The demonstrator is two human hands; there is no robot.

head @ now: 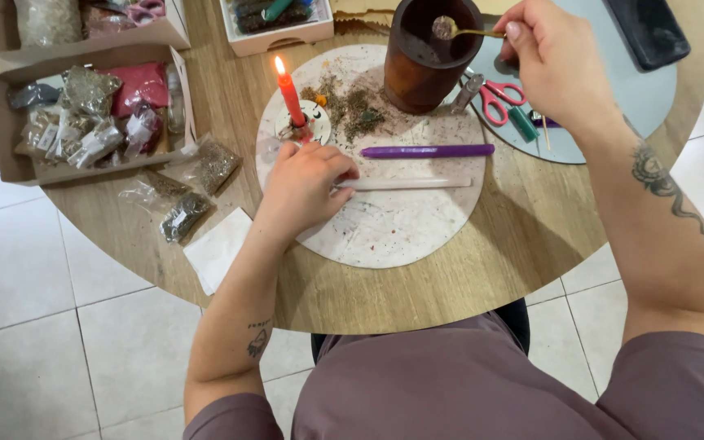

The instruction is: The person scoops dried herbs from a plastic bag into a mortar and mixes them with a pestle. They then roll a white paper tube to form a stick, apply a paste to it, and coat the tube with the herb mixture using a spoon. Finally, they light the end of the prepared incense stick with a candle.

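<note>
From my remote seat I see the right hand [552, 57] raised over the far edge of the round wooden table [523, 220]. Its fingers pinch the handle of a small golden metal spoon [462, 31], which carries a little heap of dried material just above the mouth of the dark brown wooden mortar [425, 61]. I think the spoon is kept level so that nothing falls off.

The left hand [307, 183] rests on the round pale stone slab [385, 228] in the middle of the table. Its fingers are curled and press on the near end of a long white wax candle [409, 184], probably to stop it from rolling. A long purple wax candle [427, 151] lies free just beyond the white one, parallel to it.

Toward the left edge of the slab a lit red candle [290, 94] stands upright in a small holder, with a pile of dried herbs [352, 110] between it and the mortar. Red-handled scissors [495, 98] lie on a pale blue round plate [613, 114] at the far right. An open cardboard box with small plastic herb bags [91, 114] sits at the left edge.
</note>
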